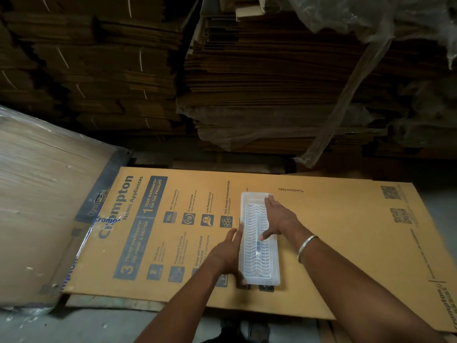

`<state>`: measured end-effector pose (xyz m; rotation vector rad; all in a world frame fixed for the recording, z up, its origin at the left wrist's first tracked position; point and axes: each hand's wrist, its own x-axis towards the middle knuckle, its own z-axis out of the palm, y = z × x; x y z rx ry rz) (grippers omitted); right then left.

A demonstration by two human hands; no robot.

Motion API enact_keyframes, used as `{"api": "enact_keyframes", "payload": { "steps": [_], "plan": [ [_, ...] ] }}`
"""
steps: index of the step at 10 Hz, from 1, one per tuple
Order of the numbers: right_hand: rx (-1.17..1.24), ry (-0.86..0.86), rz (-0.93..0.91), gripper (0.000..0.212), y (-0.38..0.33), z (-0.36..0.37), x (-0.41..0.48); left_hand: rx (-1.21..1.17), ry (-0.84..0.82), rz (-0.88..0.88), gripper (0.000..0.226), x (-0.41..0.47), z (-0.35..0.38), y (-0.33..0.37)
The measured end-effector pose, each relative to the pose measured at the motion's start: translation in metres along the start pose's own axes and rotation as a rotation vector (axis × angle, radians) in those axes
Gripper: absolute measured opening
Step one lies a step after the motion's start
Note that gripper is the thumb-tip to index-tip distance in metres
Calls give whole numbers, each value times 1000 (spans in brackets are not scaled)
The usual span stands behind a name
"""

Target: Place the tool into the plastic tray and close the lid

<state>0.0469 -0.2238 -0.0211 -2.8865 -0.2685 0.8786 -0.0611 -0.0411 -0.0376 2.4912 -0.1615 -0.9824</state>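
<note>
A long clear plastic tray (257, 258) with a ribbed lid lies lengthwise on a flattened printed cardboard sheet (346, 233). Through the clear plastic a pale shape with a small blue mark shows near the middle; I cannot tell what it is. My left hand (228, 253) rests against the tray's left long edge, fingers flat along the side. My right hand (279, 220) lies palm down on the lid's far half, fingers spread and thumb pointing down the lid. A metal bangle circles my right wrist.
A plastic-wrapped bundle of cardboard (37, 206) leans at the left. Tall stacks of flattened cartons (247, 82) rise behind the sheet. Grey floor (86, 325) shows in front, with my foot at the bottom edge.
</note>
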Motion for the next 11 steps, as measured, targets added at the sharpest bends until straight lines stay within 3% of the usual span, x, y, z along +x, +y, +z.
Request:
{"api": "enact_keyframes", "payload": {
  "steps": [1,6,7,8,9,11],
  "plan": [
    [18,23,-2,150,1,2,1,146,33,46,166,1,-1,4],
    [240,71,-74,150,20,15,2,287,118,118,166,4,-3,6],
    [240,69,-98,148,24,18,3,315,134,122,153,2,-8,8],
    [238,89,-89,138,25,21,-1,311,202,100,125,3,-14,9],
    [188,173,-94,116,27,27,-3,316,280,80,102,9,-17,5],
    [113,406,-112,87,25,36,-17,303,432,56,86,11,-26,9]
  ]
}}
